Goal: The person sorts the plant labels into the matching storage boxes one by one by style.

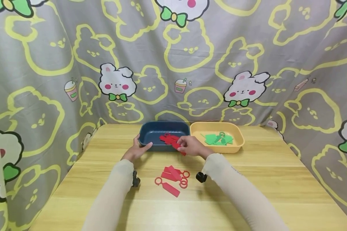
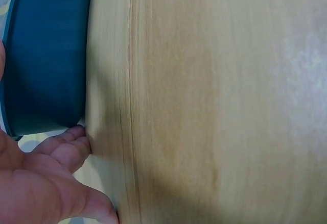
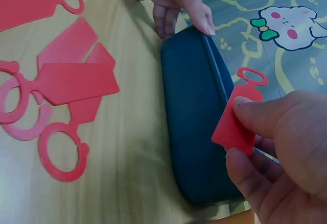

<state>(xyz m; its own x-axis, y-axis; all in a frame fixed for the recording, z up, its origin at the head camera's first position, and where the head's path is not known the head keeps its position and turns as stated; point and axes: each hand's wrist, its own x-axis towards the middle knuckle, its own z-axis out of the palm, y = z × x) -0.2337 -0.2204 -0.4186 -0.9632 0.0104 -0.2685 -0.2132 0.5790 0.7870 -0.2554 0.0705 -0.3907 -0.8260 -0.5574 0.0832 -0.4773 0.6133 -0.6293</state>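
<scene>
My right hand pinches a red plastic tag with a ring at one end, over the near rim of the dark blue bin. Inside that bin, toward its right end, other red tags lie in a heap. At the bin's left front corner, my left hand holds it, one digit on the rim and curled fingers at the outer wall. On the table between my forearms lie several more red tags, some overlapping.
A yellow bin stands against the blue one on its right, with green tags piled inside. Both sit at the back of the wooden table, in front of a patterned curtain.
</scene>
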